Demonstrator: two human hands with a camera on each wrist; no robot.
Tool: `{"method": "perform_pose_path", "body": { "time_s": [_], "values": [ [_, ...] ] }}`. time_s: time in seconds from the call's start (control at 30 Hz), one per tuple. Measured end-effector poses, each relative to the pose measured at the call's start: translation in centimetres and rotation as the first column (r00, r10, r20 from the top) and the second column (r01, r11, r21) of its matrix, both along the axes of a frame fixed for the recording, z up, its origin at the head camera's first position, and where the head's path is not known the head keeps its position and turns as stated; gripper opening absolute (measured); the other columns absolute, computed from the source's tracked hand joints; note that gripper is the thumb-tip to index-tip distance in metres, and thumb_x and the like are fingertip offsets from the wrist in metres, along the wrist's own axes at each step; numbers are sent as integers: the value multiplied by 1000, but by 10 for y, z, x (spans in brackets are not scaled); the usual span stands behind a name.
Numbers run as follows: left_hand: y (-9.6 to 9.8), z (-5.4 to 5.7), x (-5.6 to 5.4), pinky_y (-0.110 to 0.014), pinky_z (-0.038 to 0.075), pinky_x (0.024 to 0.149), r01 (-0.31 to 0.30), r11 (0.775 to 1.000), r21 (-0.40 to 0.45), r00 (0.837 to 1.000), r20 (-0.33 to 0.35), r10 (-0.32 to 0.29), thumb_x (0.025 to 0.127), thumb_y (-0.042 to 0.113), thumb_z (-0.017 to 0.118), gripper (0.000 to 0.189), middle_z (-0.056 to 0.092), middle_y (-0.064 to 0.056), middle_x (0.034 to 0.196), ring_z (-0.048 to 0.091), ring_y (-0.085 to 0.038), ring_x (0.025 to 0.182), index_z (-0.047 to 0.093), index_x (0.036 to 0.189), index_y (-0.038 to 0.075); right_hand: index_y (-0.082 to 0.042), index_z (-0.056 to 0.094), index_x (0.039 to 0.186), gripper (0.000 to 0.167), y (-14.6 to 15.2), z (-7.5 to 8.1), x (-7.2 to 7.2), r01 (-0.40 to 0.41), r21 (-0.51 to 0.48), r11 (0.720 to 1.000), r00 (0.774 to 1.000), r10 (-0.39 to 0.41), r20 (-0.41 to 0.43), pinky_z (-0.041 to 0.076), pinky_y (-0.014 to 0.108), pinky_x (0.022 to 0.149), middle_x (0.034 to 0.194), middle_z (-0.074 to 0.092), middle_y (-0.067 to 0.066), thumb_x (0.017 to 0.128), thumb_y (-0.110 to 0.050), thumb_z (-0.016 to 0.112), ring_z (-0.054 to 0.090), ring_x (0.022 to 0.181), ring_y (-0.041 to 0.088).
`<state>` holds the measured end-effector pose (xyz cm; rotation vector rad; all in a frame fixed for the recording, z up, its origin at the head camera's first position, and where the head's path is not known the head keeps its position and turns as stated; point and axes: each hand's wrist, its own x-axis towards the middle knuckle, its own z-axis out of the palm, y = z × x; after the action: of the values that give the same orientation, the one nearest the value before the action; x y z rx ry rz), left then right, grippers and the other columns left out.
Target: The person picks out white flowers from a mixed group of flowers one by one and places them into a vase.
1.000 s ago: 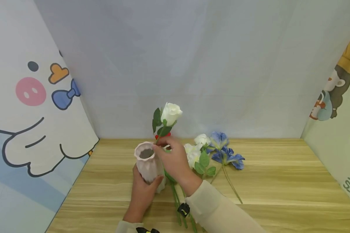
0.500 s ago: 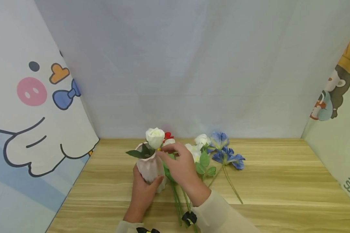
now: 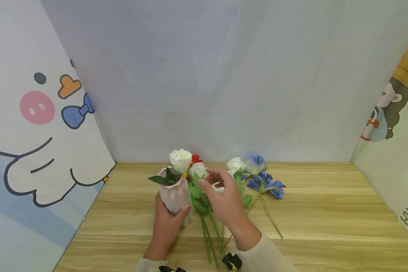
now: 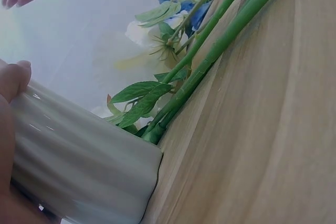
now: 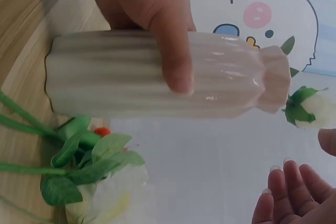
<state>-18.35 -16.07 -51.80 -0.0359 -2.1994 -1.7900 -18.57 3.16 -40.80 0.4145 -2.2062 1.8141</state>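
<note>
My left hand grips a pale pink fluted vase, its thumb across the near side. In the right wrist view the vase stands with its base on the table. A white rose sits in its mouth, dark leaves spreading over the rim; the lower stem is hidden inside. To the right of the vase, my right hand is held above the lying flowers, fingers loosely bent. Nothing shows between the fingers of that right hand in the right wrist view.
Beside the vase lie another white rose, a red flower and green stems. Farther right are a white flower and blue flowers on the wooden table. A grey cloth backdrop rises behind.
The white rose has gone down into the vase, its bloom now just above the rim. My right hand has let go and moved right. My left hand stays on the vase.
</note>
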Motion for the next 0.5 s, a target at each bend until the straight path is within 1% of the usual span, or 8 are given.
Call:
{"method": "perform_pose_path", "body": {
  "time_s": [0.13,0.3,0.4,0.5],
  "values": [
    [0,0,0,-51,43,98,4,1000,2,1000,-1,-4,88,19,84,97,47,-17,138,54,-31,118,18,158,13,-10,58,134,36,10,-7,3,19,6,1000,1000,-19,-15,47,44,93,113,64,3,103,-26,67,59,105,18],
    [1,0,0,-52,43,98,10,1000,2,1000,-4,-10,88,18,84,96,47,-18,138,54,-32,118,18,158,13,-11,56,135,37,22,-17,8,41,19,999,999,-41,31,46,43,94,116,62,4,104,-29,65,58,107,17],
    [0,-1,0,-52,43,99,15,1000,8,1000,-5,-15,88,17,84,96,46,-17,139,53,-32,119,18,158,14,-10,56,134,37,29,-25,10,58,43,997,997,-60,55,47,46,95,118,62,6,104,-28,65,58,107,19],
    [0,-1,0,-52,43,99,17,1000,18,1000,-7,-17,87,17,85,96,46,-17,139,53,-32,120,19,157,15,-8,56,134,37,34,-35,9,90,83,992,992,-96,77,47,50,95,119,63,9,103,-24,67,59,108,22]
  ]
}}
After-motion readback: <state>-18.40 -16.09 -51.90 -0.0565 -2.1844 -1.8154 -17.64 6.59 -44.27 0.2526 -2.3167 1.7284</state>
